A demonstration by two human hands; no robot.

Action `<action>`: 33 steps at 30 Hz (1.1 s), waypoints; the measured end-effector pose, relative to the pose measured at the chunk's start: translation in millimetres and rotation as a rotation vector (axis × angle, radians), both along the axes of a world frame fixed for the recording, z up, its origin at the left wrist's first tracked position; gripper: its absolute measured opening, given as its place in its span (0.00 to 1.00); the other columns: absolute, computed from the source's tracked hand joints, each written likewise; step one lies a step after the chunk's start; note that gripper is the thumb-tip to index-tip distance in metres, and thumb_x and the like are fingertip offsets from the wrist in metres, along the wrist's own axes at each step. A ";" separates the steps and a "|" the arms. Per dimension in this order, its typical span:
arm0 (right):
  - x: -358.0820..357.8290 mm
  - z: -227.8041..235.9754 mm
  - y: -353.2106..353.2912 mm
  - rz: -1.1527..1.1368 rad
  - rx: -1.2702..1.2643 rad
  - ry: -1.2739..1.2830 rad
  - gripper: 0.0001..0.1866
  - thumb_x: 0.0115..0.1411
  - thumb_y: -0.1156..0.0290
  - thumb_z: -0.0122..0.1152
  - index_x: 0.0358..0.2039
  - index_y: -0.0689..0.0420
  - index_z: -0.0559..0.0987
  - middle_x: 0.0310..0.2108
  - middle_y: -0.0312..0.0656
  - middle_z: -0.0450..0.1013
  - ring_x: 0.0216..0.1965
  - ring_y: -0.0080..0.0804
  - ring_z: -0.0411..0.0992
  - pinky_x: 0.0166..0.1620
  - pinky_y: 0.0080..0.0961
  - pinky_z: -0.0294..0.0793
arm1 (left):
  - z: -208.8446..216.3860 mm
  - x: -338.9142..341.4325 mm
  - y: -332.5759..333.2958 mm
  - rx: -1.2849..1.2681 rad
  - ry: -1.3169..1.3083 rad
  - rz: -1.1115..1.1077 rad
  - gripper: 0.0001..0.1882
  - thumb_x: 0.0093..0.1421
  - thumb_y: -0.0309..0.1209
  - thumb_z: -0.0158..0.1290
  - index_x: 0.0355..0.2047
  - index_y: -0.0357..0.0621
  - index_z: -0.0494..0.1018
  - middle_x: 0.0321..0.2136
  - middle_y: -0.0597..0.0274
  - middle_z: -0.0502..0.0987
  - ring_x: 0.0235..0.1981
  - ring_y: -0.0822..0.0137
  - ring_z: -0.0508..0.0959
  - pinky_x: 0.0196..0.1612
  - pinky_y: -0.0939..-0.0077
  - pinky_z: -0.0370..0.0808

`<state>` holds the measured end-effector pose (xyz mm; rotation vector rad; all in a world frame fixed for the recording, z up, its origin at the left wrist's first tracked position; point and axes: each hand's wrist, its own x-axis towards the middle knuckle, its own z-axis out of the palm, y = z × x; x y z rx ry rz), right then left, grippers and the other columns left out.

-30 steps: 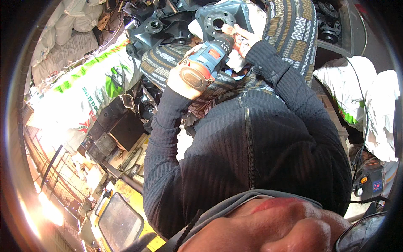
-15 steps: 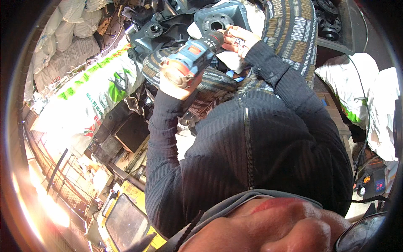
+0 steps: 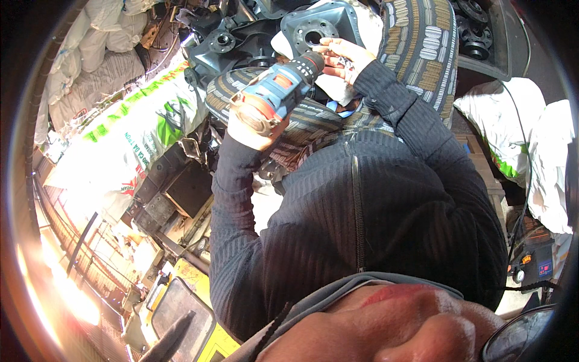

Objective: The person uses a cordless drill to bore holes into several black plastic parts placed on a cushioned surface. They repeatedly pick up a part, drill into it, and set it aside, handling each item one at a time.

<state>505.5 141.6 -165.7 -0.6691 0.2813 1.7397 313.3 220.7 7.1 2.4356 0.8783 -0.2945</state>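
Note:
My left hand [image 3: 256, 128] is wrapped round a blue cordless drill [image 3: 278, 90], its dark chuck pointing up and to the right. Just off the chuck's tip is my right hand [image 3: 347, 55], curled with small shiny metal pieces, possibly screws, in its palm and fingers. Whether a bit is in the chuck cannot be made out behind the fingertips. Directly beyond both hands lies a grey-blue housing [image 3: 350, 27], with a round holed flange [image 3: 312, 36] at its centre. It rests against white cloth or sacking on my lap, near a patterned, padded cushion [image 3: 416, 60].
More dark housings [image 3: 222, 42] are heaped at the far left of the hands. A grey bin [image 3: 497, 60] of black round parts stands at the far right. White sacks [image 3: 512, 120] lie to the right, and a white-green sack [image 3: 139, 133] to the left. A yellow object [image 3: 220, 347] sits lower left.
The drill has shifted slightly, its chuck tilting a little further up and right beside my right fingers. My right fingers have straightened somewhat near the flange.

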 end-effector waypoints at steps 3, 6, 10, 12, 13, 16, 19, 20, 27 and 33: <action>-2.5 -1.5 0.5 0.041 0.064 -0.090 0.15 0.62 0.65 0.44 0.48 0.54 0.69 0.42 0.44 0.72 0.40 0.34 0.72 0.40 0.30 0.76 | 3.3 -1.8 2.3 0.067 0.056 -0.226 0.27 0.44 0.37 0.60 0.44 0.42 0.68 0.40 0.54 0.74 0.40 0.59 0.75 0.46 0.67 0.70; -2.2 -7.8 -1.0 0.032 0.019 -0.101 0.17 0.62 0.64 0.43 0.51 0.51 0.66 0.42 0.46 0.72 0.39 0.35 0.72 0.37 0.30 0.76 | -0.2 0.1 7.2 0.114 0.142 -0.153 0.31 0.41 0.39 0.62 0.45 0.40 0.67 0.43 0.50 0.71 0.44 0.59 0.73 0.49 0.68 0.68; 0.0 -22.8 -12.2 -0.016 -0.080 -0.329 0.16 0.62 0.62 0.46 0.49 0.52 0.70 0.35 0.42 0.72 0.26 0.25 0.70 0.24 0.21 0.71 | -8.1 9.8 20.3 0.123 0.117 0.065 0.26 0.45 0.38 0.59 0.44 0.43 0.68 0.41 0.55 0.73 0.43 0.58 0.73 0.48 0.67 0.68; -1.9 -31.5 -12.8 -0.070 -0.132 -0.447 0.15 0.61 0.62 0.50 0.44 0.54 0.74 0.30 0.37 0.72 0.21 0.16 0.65 0.20 0.15 0.66 | -8.3 16.8 27.8 0.045 0.052 0.191 0.23 0.47 0.35 0.59 0.44 0.44 0.70 0.40 0.58 0.74 0.42 0.59 0.74 0.48 0.67 0.69; -3.4 -35.3 -11.8 -0.107 -0.138 -0.419 0.14 0.60 0.62 0.51 0.42 0.54 0.76 0.28 0.35 0.71 0.20 0.14 0.62 0.19 0.14 0.64 | -9.4 22.0 31.3 0.049 0.092 0.183 0.25 0.45 0.36 0.60 0.44 0.43 0.69 0.39 0.57 0.74 0.42 0.59 0.74 0.47 0.69 0.69; -11.6 -43.8 -1.2 -0.167 -0.256 -0.510 0.13 0.60 0.62 0.53 0.41 0.54 0.76 0.20 0.27 0.63 0.13 0.10 0.54 0.13 0.13 0.50 | -11.3 36.4 39.7 0.030 0.070 0.181 0.26 0.42 0.40 0.62 0.40 0.41 0.71 0.36 0.54 0.76 0.39 0.59 0.76 0.47 0.70 0.70; -20.2 -47.6 12.2 -0.263 -0.295 -0.623 0.15 0.55 0.63 0.60 0.39 0.58 0.76 0.20 0.27 0.66 0.14 0.11 0.56 0.15 0.12 0.52 | -16.2 46.9 46.6 0.114 0.153 -0.052 0.23 0.43 0.40 0.61 0.39 0.42 0.72 0.36 0.54 0.76 0.39 0.58 0.76 0.45 0.70 0.71; -22.6 -48.1 15.3 -0.286 -0.272 -0.654 0.16 0.53 0.63 0.62 0.38 0.59 0.76 0.22 0.29 0.68 0.16 0.12 0.58 0.18 0.12 0.55 | -18.2 48.8 49.0 0.119 0.182 -0.053 0.22 0.43 0.39 0.60 0.38 0.43 0.72 0.35 0.54 0.76 0.39 0.58 0.76 0.45 0.70 0.72; -25.8 -47.9 10.0 -0.057 -0.295 -0.806 0.19 0.52 0.62 0.64 0.35 0.66 0.77 0.28 0.33 0.73 0.29 0.16 0.66 0.35 0.13 0.65 | -28.2 59.5 78.7 -0.047 0.265 -0.086 0.19 0.45 0.38 0.58 0.38 0.45 0.73 0.33 0.55 0.77 0.37 0.58 0.76 0.43 0.69 0.73; -26.5 -44.3 10.2 -0.035 -0.222 -0.629 0.15 0.56 0.66 0.59 0.35 0.66 0.76 0.28 0.31 0.72 0.29 0.14 0.65 0.36 0.12 0.64 | -17.9 77.4 84.8 0.036 0.250 -0.302 0.23 0.46 0.38 0.56 0.43 0.44 0.70 0.34 0.54 0.76 0.36 0.58 0.77 0.42 0.69 0.73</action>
